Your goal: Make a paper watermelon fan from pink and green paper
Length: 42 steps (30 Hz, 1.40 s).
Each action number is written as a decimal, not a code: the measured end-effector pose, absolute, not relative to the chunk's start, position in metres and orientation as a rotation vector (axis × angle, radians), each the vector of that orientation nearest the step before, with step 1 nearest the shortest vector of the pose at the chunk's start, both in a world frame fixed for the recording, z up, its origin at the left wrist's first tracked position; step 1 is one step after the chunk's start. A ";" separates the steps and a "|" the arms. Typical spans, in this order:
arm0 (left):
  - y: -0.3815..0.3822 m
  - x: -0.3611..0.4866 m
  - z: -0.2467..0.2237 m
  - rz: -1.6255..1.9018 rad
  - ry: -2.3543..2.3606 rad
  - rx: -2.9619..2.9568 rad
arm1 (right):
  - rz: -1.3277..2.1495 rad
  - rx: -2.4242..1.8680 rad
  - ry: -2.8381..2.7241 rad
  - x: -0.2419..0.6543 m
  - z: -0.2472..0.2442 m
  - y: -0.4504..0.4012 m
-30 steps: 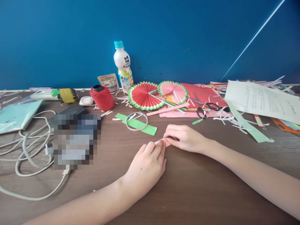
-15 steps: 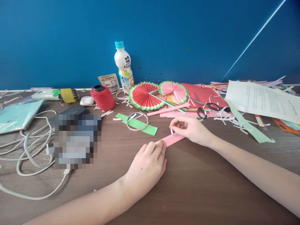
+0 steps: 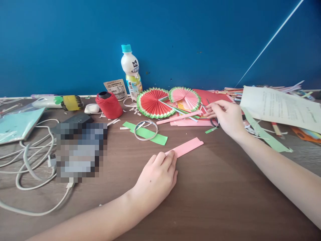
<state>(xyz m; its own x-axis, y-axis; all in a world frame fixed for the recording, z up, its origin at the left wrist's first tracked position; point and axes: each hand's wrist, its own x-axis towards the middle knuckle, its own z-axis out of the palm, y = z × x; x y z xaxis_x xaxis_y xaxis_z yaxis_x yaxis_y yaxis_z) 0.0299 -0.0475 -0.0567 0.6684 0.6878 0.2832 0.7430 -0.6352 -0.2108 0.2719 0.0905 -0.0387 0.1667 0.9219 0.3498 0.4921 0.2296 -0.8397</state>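
A folded pink paper strip (image 3: pixel 189 146) lies slanted on the brown table. My left hand (image 3: pixel 157 172) rests on its lower left end, fingers together and pressed down on the paper; the thumb is partly hidden. My right hand (image 3: pixel 225 117) hovers over the scissors (image 3: pixel 217 125) beyond the strip, its fingers spread. It covers most of the scissors, so only a blade tip and part of a dark handle show. Behind stand out a red pleated paper fan (image 3: pixel 154 102) with a green edge and a smaller pink pleated fan (image 3: pixel 184 97).
A tape roll (image 3: pixel 146 138) lies on a green paper strip (image 3: pixel 160 139). Behind are a bottle (image 3: pixel 132 72) and a red-wrapped spool (image 3: pixel 110 105). Cables and a blurred-out device (image 3: pixel 82 150) are at left. A printed sheet (image 3: pixel 281 107) and paper scraps lie at right.
My right hand has left the pink strip, moving right and away to the scissors. The small white piece it pinched no longer shows. My left hand stays on the strip.
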 end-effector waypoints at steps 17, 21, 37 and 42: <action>-0.048 0.030 -0.056 -0.221 -1.151 -2.593 | 0.242 -0.547 -2.656 0.229 -0.052 0.043; -0.048 0.030 -0.055 -0.218 -1.146 -2.586 | 0.179 -0.490 -2.713 0.227 -0.052 0.041; -0.029 0.021 -0.050 -0.694 -1.385 -2.932 | 0.633 -0.937 -2.492 0.222 -0.056 0.036; -0.016 0.020 -0.044 -0.906 -1.690 -3.021 | 0.640 -0.927 -2.539 0.222 -0.055 0.037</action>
<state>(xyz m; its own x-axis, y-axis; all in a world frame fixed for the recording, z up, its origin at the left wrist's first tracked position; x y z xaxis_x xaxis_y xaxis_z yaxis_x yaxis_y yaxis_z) 0.0197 -0.0157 -0.0439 0.4526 0.8671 0.2081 0.6532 -0.4812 0.5846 0.2219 0.0369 -0.0546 -0.7190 0.6722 0.1766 0.5081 0.6818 -0.5263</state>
